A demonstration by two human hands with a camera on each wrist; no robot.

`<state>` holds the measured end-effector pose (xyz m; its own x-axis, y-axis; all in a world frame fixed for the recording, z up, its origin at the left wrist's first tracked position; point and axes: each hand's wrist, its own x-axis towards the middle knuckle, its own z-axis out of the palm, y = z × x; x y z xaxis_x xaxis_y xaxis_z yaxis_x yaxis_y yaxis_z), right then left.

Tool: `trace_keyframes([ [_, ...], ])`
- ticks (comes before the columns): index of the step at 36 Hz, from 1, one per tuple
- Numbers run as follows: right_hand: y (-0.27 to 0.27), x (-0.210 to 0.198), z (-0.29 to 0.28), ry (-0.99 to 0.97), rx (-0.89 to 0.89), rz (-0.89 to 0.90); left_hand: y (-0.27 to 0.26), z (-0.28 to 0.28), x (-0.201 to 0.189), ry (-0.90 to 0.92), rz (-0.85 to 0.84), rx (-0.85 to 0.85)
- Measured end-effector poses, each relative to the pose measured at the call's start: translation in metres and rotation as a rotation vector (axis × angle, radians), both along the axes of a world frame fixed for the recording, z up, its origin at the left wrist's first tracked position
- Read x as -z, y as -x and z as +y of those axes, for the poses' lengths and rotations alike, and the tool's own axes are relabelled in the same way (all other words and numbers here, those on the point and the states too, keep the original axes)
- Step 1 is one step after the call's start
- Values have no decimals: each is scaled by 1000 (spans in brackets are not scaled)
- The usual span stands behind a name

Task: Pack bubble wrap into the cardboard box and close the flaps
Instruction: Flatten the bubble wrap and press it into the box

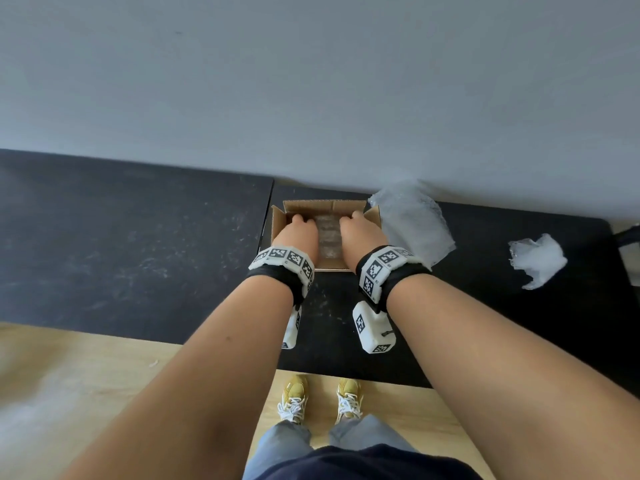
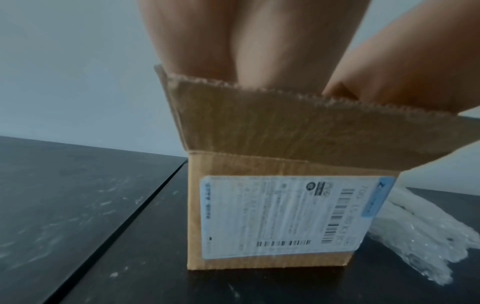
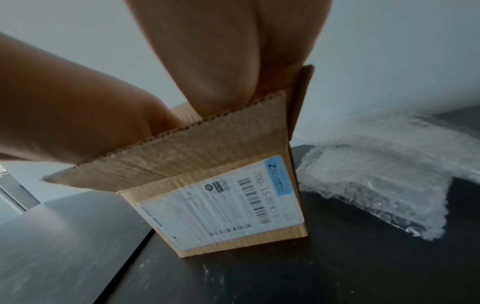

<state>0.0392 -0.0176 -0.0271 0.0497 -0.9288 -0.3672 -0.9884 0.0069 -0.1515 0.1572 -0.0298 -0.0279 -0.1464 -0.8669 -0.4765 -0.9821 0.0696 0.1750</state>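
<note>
A small open cardboard box (image 1: 323, 206) stands on the black table near the wall, flaps up. Clear bubble wrap (image 1: 327, 237) lies inside it, seen between my hands. My left hand (image 1: 300, 230) and right hand (image 1: 360, 230) are both palm down in the box and press on the wrap; their fingertips dip out of sight at the far wall. In the left wrist view the near flap (image 2: 285, 123) hides the fingers of my left hand (image 2: 233, 41). The right wrist view shows my right hand (image 3: 228, 51) going in behind the same flap (image 3: 182, 148).
A large loose bubble wrap sheet (image 1: 414, 226) lies against the box's right side. A smaller crumpled piece (image 1: 536, 258) sits farther right. The box has a white shipping label (image 2: 285, 216) on its near wall. A seam (image 1: 268, 209) splits the black tabletop just left of the box.
</note>
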Motion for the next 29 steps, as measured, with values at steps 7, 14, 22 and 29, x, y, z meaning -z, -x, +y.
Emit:
trace_keyframes([
  [7,13,-10,9,208,67,-60,1,11,-21,99,-21,88],
  [14,42,-41,15,329,194,-64,6,10,-43,294,4,218],
  [22,80,-44,46,249,411,16,47,12,-53,383,100,356],
  [29,127,-28,67,168,492,7,105,12,-43,318,129,423],
])
